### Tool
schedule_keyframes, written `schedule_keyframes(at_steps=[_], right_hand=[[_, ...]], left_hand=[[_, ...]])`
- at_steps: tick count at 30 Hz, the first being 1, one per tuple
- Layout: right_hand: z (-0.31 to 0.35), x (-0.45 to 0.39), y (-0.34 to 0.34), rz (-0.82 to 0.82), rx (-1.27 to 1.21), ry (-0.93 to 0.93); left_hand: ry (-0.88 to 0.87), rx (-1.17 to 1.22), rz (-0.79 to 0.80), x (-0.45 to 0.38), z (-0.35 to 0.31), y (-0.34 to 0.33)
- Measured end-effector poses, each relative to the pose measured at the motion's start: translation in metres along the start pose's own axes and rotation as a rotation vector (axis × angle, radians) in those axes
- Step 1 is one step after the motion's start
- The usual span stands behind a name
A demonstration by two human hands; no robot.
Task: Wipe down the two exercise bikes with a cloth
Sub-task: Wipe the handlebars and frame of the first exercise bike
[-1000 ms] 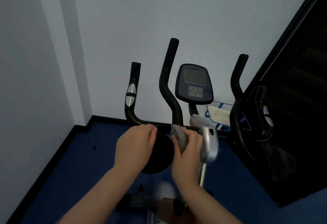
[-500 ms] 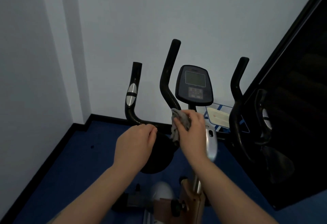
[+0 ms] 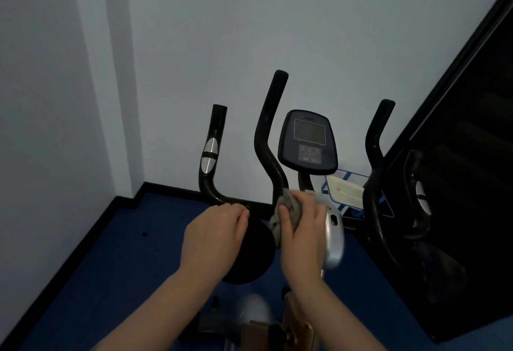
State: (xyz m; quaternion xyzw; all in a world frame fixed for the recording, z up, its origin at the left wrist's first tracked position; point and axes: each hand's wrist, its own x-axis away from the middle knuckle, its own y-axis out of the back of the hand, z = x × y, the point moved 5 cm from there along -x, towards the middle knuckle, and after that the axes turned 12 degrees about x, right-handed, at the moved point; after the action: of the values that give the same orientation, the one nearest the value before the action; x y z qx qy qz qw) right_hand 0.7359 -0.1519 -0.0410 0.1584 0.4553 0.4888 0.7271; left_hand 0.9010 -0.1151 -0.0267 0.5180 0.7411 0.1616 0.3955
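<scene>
- Right hand (image 3: 302,228): we hold the grey cloth (image 3: 288,212) bunched under curled fingers and thumb, pressing it against the foot of the tall inner handlebar post (image 3: 268,139), where that post meets the crossbar (image 3: 244,203).
- Left hand (image 3: 215,235): fingers are curled over the crossbar just left of the cloth; we read this as a steadying grip, though the fingertips are hidden behind the knuckles.
- Change: a second ago the cloth sat lower, on the crossbar beside the silver stem cover (image 3: 333,239); we have since carried it up and slightly farther, to the base of the post. The left hand has not shifted.
- Meaning for the task: we judge that wiping has passed from the crossbar to the upright grips of this exercise bike (image 3: 308,139), with its console and outer grips apparently not yet reached.
- Surroundings: the left outer grip (image 3: 212,153) rises left of the hands; the right grip (image 3: 374,156) stands near a dark glass panel (image 3: 458,156) that mirrors it. We cannot make out a second bike here.
</scene>
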Motion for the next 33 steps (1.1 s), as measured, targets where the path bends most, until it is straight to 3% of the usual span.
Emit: schedule_keyframes(at_steps=[3, 9, 12, 16, 20, 22, 27, 31, 33], right_hand=[[0.002, -0.022, -0.002, 0.091, 0.081, 0.065], [0.009, -0.024, -0.002, 0.069, 0.104, 0.086], [0.007, -0.016, -0.004, 0.064, 0.1, 0.148], [0.012, -0.054, -0.009, 0.118, 0.086, 0.113], [0.011, -0.04, -0.01, 0.019, 0.006, 0.035], [0.009, -0.023, -0.008, -0.009, 0.002, 0.083], [0.014, -0.07, -0.011, 0.139, 0.132, 0.146], [0.014, -0.046, -0.012, 0.06, 0.013, 0.057], [0.012, -0.03, -0.012, 0.017, 0.053, 0.106]], left_hand=[[-0.015, -0.014, 0.071, -0.004, -0.001, -0.003], [-0.218, -0.083, 0.513, -0.036, -0.009, -0.013], [-0.14, 0.172, 0.639, -0.039, -0.001, -0.019], [-0.12, 0.333, 0.662, -0.037, 0.003, -0.021], [-0.131, 0.32, 0.598, -0.034, 0.005, -0.019], [-0.12, 0.326, 0.569, -0.032, 0.008, -0.019], [-0.07, 0.382, 0.562, -0.033, 0.008, -0.02], [-0.046, 0.408, 0.534, -0.033, 0.011, -0.018], [-0.042, 0.407, 0.528, -0.031, 0.012, -0.019]])
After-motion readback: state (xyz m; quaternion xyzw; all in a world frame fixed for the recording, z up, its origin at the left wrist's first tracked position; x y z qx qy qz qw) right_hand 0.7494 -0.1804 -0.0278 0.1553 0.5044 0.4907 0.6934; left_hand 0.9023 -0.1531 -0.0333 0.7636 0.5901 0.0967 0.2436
